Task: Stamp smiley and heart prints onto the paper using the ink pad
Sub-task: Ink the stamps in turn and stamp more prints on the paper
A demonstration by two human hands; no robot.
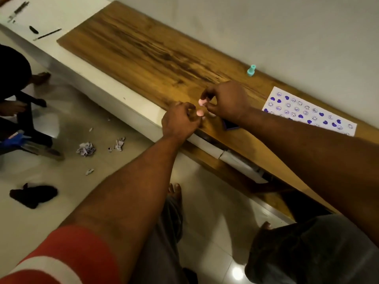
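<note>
**Two pink pieces meet at the desk's edge**

Both hands work close together over the front edge of the wooden desk (143,50). The right hand (227,101) pinches a small pink stamp (202,102) between its thumb and curled fingertips. Just below it, the left hand (180,119) has its fingers drawn in and pinches a second pink piece (200,113) (a cap or the stamp's other half; blur leaves it unclear). Whether the two pieces touch cannot be told.

The purple ink pad (230,125) lies on the desk, partly hidden by the right wrist. The paper (307,111) lies further right, near the wall, thickly covered with purple smileys and hearts. A teal stamp (251,70) stands upright by the wall, untouched.

The step looks like parting or joining the pink stamp's pieces. To do it well, each piece should be gripped by its sides, with fingertips kept off any inked face. They should be moved straight along their shared axis rather than levered. The work is safer done over the wood, since the hands sit right at the edge and a dropped piece would land among the crumpled paper scraps (86,149) on the floor. Few bare gaps remain on the paper, so the next print needs careful aim.
</note>
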